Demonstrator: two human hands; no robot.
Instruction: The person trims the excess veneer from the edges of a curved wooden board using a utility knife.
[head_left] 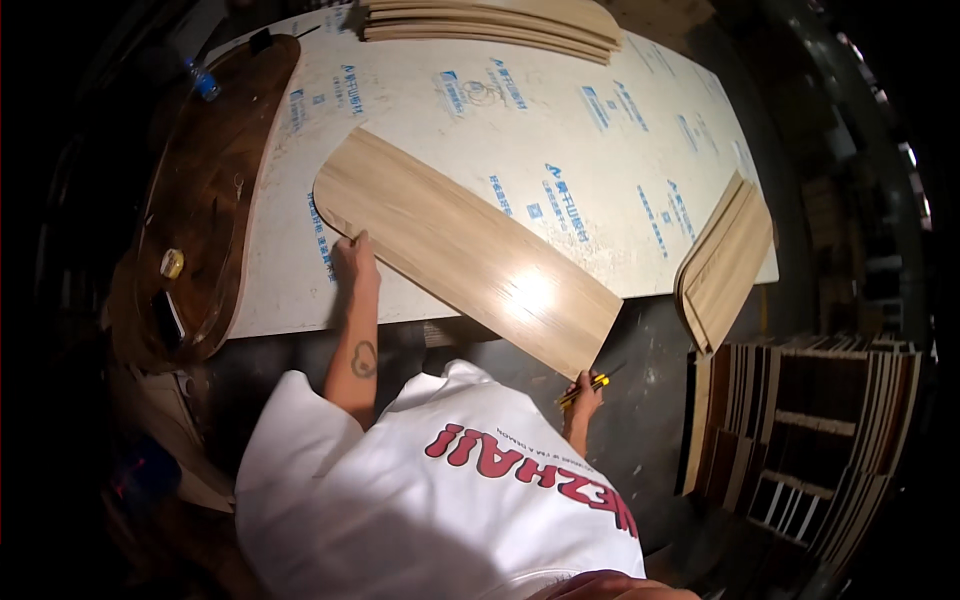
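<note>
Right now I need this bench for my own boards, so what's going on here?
A person is working on a long light wood panel with rounded ends, lying slantwise on a white protective sheet on the bench. Their left hand presses flat on the panel's near edge. Their right hand holds a yellow utility knife at the panel's lower right corner. More wood strips are stacked at the far edge, others at the right.

1 long wood-veneer panel at centre. 2 stacks of similar panels: one at 12 o'clock, one at 3. 1 yellow utility knife approx 5 o'clock. 1 plastic bottle at 10. 2 hands in view.
</note>
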